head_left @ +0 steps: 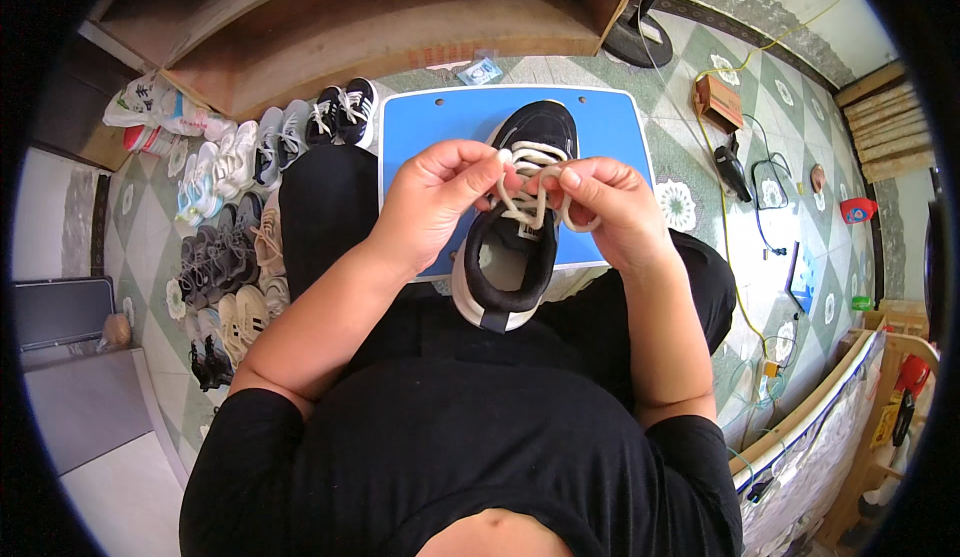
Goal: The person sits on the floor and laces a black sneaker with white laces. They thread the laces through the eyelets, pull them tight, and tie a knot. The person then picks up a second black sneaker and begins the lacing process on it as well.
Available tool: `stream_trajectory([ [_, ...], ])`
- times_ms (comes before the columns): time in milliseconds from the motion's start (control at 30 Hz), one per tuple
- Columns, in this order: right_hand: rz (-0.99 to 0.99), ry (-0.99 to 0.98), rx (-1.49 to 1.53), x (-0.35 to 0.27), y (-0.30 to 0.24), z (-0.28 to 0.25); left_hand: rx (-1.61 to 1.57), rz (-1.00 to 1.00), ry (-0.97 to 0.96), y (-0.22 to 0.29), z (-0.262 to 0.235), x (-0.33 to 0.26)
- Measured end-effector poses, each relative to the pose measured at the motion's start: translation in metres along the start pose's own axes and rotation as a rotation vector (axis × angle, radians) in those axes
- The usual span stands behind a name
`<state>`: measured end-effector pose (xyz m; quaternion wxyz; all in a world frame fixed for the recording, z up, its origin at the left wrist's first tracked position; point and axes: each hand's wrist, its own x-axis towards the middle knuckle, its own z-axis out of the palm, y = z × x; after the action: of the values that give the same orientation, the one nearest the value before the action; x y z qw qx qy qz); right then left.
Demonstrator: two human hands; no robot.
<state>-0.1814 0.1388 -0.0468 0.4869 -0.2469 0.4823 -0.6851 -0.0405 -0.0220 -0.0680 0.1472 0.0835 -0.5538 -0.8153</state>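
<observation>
The left hand (432, 197) and right hand (622, 205) each pinch the cream lace (538, 147), seemingly near its ends, over the black shoe (503, 240), where uneven tugging could loosen a loop

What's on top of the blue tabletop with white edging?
A black shoe with a white sole, its heel past the near edge. The left hand and right hand pinch its cream laces above. The tabletop beneath the shoe is covered, so anything there is hidden.

Shoe (544, 251) on the table (430, 125)
</observation>
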Motion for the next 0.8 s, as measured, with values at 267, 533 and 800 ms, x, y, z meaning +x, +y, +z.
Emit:
stream_trajectory([
  [267,-0.006,0.104,-0.076,-0.006,0.002,0.010,0.003,0.118,-0.059,-0.008,0.007,0.001],
  [533,-0.037,0.039,-0.098,-0.001,0.008,0.005,0.121,-0.112,-0.237,0.016,0.001,0.010],
  [800,-0.089,-0.075,-0.194,-0.003,0.005,0.009,0.148,-0.115,-0.319,0.020,0.001,0.011],
])
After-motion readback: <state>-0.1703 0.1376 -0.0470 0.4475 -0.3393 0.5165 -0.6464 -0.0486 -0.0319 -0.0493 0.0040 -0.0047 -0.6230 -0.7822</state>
